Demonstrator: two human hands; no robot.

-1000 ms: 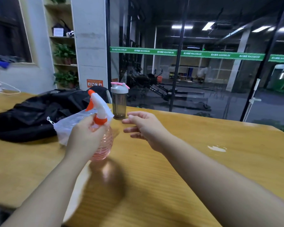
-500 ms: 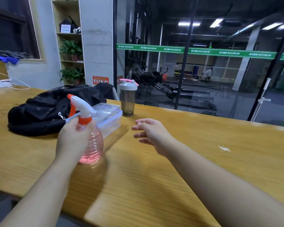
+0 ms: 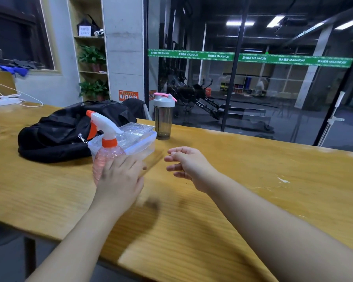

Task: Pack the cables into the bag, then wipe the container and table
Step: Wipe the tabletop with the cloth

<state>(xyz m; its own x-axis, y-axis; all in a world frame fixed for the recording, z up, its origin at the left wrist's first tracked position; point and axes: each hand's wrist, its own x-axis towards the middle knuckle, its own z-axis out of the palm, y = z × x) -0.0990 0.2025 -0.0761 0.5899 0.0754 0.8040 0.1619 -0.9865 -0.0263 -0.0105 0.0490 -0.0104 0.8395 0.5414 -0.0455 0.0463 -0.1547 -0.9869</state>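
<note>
A pink spray bottle (image 3: pixel 103 157) with a white and orange trigger head stands on the wooden table (image 3: pixel 192 220). My left hand (image 3: pixel 120 178) is low against the bottle's right side, fingers stretched out and blurred, with no grip around it. My right hand (image 3: pixel 189 165) hovers over the table to the right, fingers loosely curled, holding nothing. Behind the bottle sits a clear plastic container (image 3: pixel 140 139) with its lid on. To its left lies the black bag (image 3: pixel 63 131). No cables are visible near my hands.
A grey shaker bottle (image 3: pixel 163 119) with a pink lid stands behind the container, near the table's far edge. A white power strip (image 3: pixel 2 101) with a cord lies at far left. A small wet patch (image 3: pixel 282 180) marks the table to the right. A glass wall runs behind the table.
My left hand carried the spray bottle down onto the table, then slid from its neck to its lower side and loosened. The right hand stayed hovering, open.
</note>
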